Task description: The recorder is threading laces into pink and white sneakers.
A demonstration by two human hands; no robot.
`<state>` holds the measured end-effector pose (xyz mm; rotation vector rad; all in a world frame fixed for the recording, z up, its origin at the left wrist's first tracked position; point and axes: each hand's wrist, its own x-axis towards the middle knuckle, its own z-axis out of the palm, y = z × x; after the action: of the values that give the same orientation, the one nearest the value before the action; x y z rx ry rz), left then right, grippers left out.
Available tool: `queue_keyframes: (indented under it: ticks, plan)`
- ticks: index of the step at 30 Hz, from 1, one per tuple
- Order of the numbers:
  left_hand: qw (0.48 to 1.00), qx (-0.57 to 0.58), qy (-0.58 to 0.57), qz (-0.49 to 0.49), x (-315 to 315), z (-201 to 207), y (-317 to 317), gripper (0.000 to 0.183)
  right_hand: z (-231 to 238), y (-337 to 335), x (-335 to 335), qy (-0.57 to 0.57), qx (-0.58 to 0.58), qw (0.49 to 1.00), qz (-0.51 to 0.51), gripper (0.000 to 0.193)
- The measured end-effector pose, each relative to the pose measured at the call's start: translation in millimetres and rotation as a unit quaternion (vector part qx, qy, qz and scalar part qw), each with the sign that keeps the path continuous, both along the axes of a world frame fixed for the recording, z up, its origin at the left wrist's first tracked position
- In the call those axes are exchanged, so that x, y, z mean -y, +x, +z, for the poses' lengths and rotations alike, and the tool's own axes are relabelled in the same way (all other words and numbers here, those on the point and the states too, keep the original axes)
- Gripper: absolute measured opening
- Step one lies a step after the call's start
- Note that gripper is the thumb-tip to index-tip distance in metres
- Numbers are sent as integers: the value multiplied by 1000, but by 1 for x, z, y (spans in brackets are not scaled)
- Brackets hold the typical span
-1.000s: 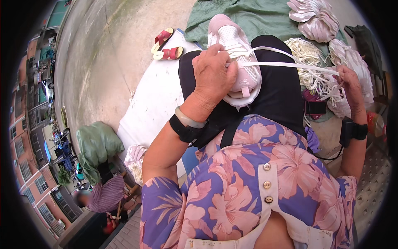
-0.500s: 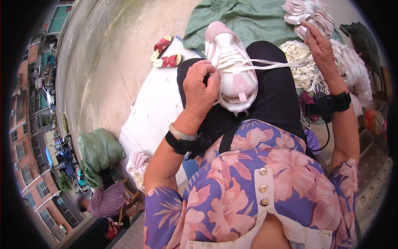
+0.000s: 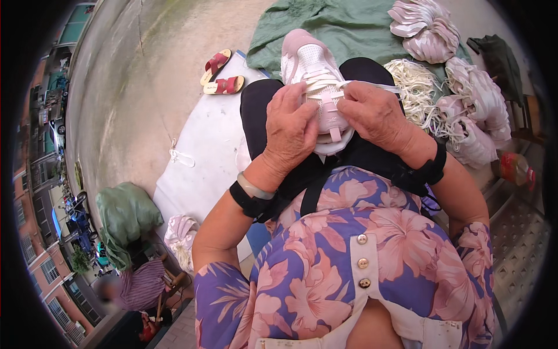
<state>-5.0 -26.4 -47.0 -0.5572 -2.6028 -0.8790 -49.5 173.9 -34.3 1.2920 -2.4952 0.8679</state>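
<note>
A pink and white sneaker (image 3: pixel 310 58) rests on my lap between my black-trousered knees, toe pointing away from me. White shoelace (image 3: pixel 319 83) runs in rows across its tongue. My left hand (image 3: pixel 290 125) is closed on the sneaker's left side by the eyelets, its fingertips partly hidden. On the other side, my right hand (image 3: pixel 375 113) pinches the lace close to the right eyelets. A loose stretch of lace sticks out to the right past that hand.
A heap of white laces (image 3: pixel 410 87) lies right of my knee, next to piled pink-white shoe uppers (image 3: pixel 476 99). Green cloth (image 3: pixel 325 23) spreads ahead. Red sandals (image 3: pixel 224 85) stand by a white sheet (image 3: pixel 203 168). Another person (image 3: pixel 142 285) sits at the lower left.
My right hand has come down and left from beside the shoe pile to the sneaker's eyelets. The lace it held stretched out is now drawn in. My left hand stays at the shoe.
</note>
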Motion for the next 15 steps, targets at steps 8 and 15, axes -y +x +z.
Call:
queue_keyframes:
  ticks: [8,15]
  plan:
    - [1000,-13,-10,11,-2,-4,0,18,0,-3,-2,-9,-22,1000,8,8]
    - [1000,-5,2,10,-2,-6,-2,18,-7,-2,-4,-36,-25,999,-4,8]
